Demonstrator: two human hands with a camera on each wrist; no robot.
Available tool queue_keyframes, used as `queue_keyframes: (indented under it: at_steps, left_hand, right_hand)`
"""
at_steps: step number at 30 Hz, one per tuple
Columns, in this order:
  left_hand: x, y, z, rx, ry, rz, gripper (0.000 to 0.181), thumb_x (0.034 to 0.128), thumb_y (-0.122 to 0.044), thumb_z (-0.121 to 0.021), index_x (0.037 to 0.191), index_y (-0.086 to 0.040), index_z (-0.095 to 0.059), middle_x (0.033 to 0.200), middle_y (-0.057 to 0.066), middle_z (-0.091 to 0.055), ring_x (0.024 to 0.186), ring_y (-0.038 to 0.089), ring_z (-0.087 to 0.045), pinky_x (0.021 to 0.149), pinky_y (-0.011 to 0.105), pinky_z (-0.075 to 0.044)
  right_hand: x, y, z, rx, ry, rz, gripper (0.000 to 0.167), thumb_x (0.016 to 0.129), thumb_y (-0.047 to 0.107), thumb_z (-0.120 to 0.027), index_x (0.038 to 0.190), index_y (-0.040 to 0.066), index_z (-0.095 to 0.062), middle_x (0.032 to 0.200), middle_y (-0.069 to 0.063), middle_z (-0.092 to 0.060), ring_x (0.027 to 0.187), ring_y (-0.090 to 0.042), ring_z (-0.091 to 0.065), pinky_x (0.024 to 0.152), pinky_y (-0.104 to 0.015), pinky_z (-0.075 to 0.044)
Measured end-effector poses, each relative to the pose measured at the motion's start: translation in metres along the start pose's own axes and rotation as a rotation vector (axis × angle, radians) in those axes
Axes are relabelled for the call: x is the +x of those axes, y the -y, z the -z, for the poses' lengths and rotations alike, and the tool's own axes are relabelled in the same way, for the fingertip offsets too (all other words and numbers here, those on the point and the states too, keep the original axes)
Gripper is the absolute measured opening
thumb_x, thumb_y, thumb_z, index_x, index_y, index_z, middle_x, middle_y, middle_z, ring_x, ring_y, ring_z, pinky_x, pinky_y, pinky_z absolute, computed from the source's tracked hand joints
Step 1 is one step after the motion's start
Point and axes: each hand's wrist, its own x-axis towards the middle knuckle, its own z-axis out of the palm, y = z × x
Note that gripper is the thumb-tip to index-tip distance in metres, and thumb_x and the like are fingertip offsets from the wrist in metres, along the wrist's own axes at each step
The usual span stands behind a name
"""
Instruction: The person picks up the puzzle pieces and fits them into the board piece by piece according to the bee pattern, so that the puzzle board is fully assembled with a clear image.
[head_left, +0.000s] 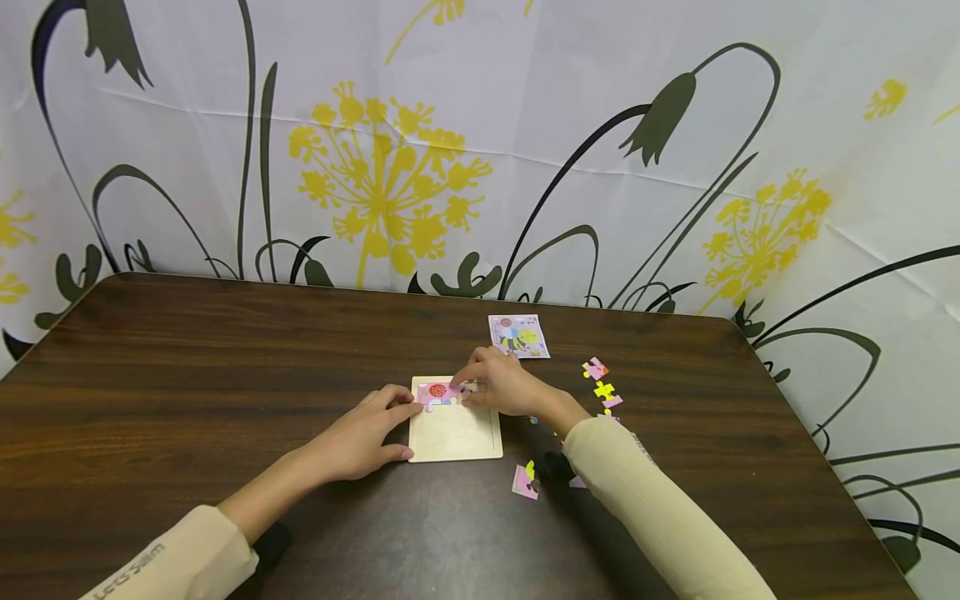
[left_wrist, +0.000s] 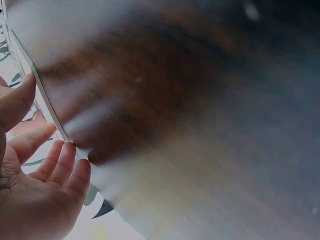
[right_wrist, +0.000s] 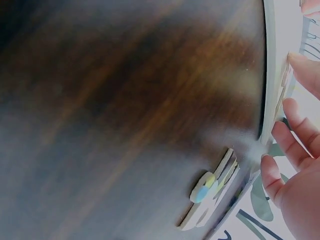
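A pale wooden puzzle board [head_left: 455, 437] lies on the table with joined pink pieces [head_left: 431, 396], one with a red round pattern, along its far side. My left hand [head_left: 360, 437] rests at the board's left edge, thumb near the front corner, index fingertip by the joined pieces. In the left wrist view, its fingers [left_wrist: 62, 165] look fairly straight. My right hand [head_left: 502, 383] reaches over the board's far right part. Its thumb and index finger pinch a puzzle piece [right_wrist: 284, 85], which is mostly hidden in the head view.
A bee picture card [head_left: 528, 340] lies behind the board. Loose yellow and pink pieces [head_left: 604, 391] are strewn to the right, partly under the right forearm. Another pink piece [head_left: 525, 482] lies near the board's front right corner. A patterned cloth [head_left: 555, 125] hangs behind the table [head_left: 225, 367].
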Motion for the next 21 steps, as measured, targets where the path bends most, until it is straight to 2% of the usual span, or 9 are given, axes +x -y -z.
queue_keyframes:
  at_steps: [21]
  left_hand:
    - [-0.0005, -0.0006, 0.0005, -0.004, -0.008, 0.006, 0.053, 0.0799, -0.021, -0.071, 0.124, 0.003, -0.054, 0.122, 0.017, -0.045, 0.109, 0.032, -0.044, 0.087, 0.045, -0.041]
  right_hand:
    - [-0.0003, 0.0014, 0.0019, 0.003, 0.022, -0.014, 0.021, 0.081, 0.018, -0.070, 0.102, 0.018, -0.070, 0.093, -0.003, -0.053, 0.089, -0.017, -0.044, 0.076, -0.039, -0.031]
